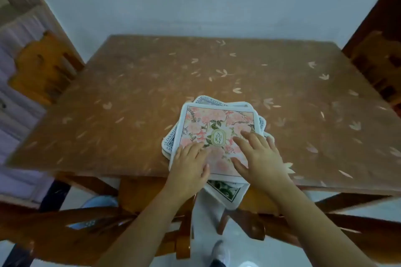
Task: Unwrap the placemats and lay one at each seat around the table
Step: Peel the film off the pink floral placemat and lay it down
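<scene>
Stack of placemats at the near edge of the table, slightly fanned, lower corners poking out on the left, far and right sides, one corner hanging over the near edge. Top mat pink and floral with a small oval emblem in the middle. Left hand flat on the near left part of the top mat, fingers spread, gripping nothing. Right hand flat on the near right part, fingers spread, likewise gripping nothing. Wooden chairs: left, right, near.
</scene>
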